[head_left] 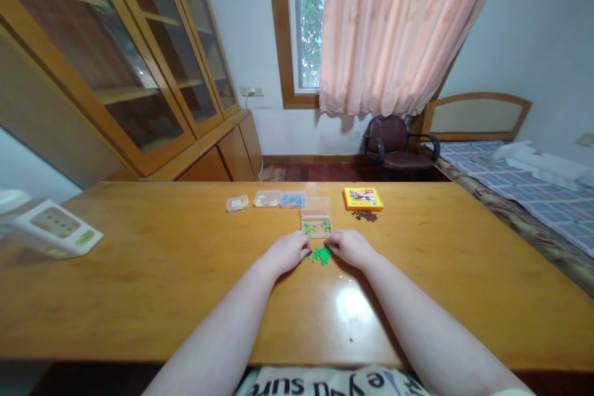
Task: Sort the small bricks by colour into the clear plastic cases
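Observation:
A small pile of bright green plastic pieces (322,255) lies on the table between my hands. On its left, my left hand (291,250) has its fingers drawn together, with a bit of green at the fingertips; whether it is gripped is too small to tell. My right hand (351,247) reaches the pile's upper right edge, its fingertips closed together and anything in them hidden. Just beyond both hands stands a clear plastic box (317,236) with its lid raised, holding several scattered green pieces.
Behind the box, clear cases hold blue pieces (293,200) and pale yellow pieces (267,199); a smaller clear case (237,203) lies left of them. Brown pieces (365,216) are heaped before a yellow box (362,198). A white container (55,226) stands at the table's left.

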`<state>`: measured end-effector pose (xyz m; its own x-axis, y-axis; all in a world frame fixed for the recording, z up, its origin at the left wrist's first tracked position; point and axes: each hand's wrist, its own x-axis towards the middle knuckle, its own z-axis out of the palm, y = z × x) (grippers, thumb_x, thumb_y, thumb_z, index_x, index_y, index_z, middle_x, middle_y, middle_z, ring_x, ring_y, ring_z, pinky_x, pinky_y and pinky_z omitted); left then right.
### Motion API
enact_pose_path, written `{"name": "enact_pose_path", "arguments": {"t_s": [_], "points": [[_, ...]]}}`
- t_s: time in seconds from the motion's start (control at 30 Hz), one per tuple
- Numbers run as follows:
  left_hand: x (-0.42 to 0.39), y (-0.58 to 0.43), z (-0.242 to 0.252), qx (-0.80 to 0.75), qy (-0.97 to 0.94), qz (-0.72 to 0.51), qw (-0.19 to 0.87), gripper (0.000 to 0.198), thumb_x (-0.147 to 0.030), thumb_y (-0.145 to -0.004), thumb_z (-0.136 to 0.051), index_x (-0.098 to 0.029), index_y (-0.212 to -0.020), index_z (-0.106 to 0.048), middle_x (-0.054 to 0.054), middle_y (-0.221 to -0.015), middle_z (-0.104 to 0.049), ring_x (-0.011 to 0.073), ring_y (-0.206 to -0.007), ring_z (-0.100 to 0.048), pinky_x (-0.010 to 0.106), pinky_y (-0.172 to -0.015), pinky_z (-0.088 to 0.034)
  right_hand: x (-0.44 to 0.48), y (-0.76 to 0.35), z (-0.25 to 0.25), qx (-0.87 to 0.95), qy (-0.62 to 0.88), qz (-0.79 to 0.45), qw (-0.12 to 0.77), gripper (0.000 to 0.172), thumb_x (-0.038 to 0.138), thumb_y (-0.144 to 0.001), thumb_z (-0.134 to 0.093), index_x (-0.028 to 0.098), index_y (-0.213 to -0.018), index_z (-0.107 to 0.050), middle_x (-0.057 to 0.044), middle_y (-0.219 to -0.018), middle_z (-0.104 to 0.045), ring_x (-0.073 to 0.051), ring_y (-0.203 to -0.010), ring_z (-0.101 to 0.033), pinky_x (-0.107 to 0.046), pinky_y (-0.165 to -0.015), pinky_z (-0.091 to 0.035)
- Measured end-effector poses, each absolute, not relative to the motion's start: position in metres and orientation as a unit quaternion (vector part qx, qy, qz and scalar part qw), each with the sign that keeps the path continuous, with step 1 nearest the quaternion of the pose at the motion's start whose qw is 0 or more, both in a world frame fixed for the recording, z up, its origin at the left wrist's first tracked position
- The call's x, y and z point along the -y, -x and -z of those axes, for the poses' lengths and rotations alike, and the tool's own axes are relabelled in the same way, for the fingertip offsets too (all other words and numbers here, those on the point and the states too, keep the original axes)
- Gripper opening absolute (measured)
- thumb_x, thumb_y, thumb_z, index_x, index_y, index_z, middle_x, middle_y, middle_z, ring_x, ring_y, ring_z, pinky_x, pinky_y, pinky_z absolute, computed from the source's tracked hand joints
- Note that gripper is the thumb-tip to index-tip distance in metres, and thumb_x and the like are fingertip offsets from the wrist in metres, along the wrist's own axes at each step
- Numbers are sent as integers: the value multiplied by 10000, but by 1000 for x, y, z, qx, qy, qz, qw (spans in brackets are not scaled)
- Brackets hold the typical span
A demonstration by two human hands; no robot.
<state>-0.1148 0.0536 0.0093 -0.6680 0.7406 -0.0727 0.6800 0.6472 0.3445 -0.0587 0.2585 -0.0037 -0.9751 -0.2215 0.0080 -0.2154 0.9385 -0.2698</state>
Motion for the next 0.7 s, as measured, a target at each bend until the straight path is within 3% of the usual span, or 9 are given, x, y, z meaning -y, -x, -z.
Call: {"name": "enact_pose_path", "arguments": {"t_s": [0.2,0.43,0.7], "points": [[-55,114,-9,-903,-390,-141,113,95,-235,-838,-518,-193,-829,-603,57,-873,-633,191,-813,-601,273,-719,-442,-254,60,3,-991,97,94,7,265,300,-885,-461,221,-859,-712,-67,-861,-711,-173,-778,-634,-237,-654,-387],[-53,114,-8,-903,-391,-143,106,87,-213,-835,-511,-197,-831,-596,54,-872,-633,188,-811,-599,268,-719,-436,-258,59,6,-986,90,134,-40,246,316,-892,-469,225,-914,-696,-50,-887,-703,-154,-799,-622,-231,-687,-386],[-53,116,-7,-902,-397,-138,96,111,-245,-847,-496,-191,-803,-583,51,-841,-616,185,-751,-583,269,-663,-423,-256,57,2,-988,101,114,8,265,315,-887,-456,250,-908,-712,-48,-898,-713,-174,-809,-633,-240,-678,-393]]}}
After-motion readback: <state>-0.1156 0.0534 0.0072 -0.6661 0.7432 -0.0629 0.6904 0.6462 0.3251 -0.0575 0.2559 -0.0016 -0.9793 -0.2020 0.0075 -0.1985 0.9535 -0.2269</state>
